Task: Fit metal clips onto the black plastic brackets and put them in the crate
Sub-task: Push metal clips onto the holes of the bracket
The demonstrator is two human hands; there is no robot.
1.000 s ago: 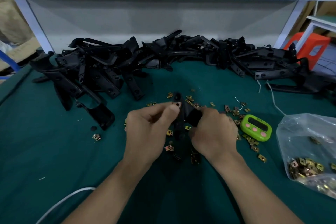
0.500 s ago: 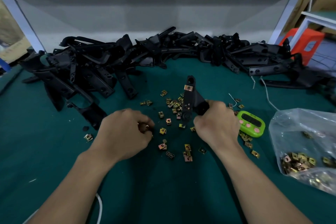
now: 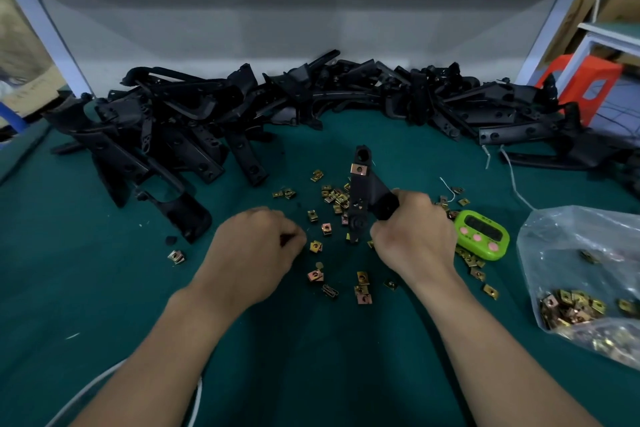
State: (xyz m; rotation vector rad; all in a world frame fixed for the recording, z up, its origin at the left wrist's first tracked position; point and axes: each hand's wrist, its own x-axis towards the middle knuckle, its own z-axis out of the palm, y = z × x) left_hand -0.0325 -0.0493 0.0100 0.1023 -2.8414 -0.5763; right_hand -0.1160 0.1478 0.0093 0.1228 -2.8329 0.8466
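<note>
Plastic bag: clips | R grip holds bracket | L grip curled, hold unclear

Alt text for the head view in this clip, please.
The right hand grips a black plastic bracket with one metal clip fitted near its top. The left hand, fingers curled, hovers by loose clips scattered on the green table. A pile of brackets lies behind; a green timer and a bag of clips sit right.

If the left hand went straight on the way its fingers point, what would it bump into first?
Most likely the loose metal clip lying on the cloth just off the fingertips of the left hand. Beyond it is the black bracket that the right hand grips. Height is unclear.
</note>
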